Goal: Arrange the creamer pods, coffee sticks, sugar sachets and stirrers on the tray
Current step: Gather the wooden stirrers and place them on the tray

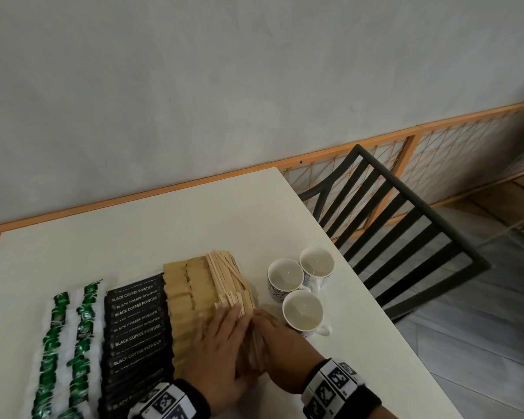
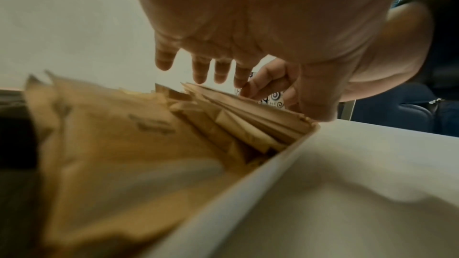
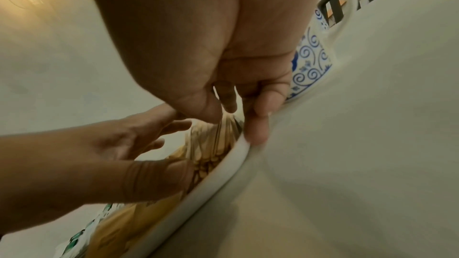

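Our left hand lies flat, fingers straight, on the near end of the stirrers. Our right hand is just beside it, thumb and fingers pinching a few sticks at the tray's right edge. The stirrers run long from us toward the far edge of the tray. Both hands are right at them, so we think the next job is patting them straight.
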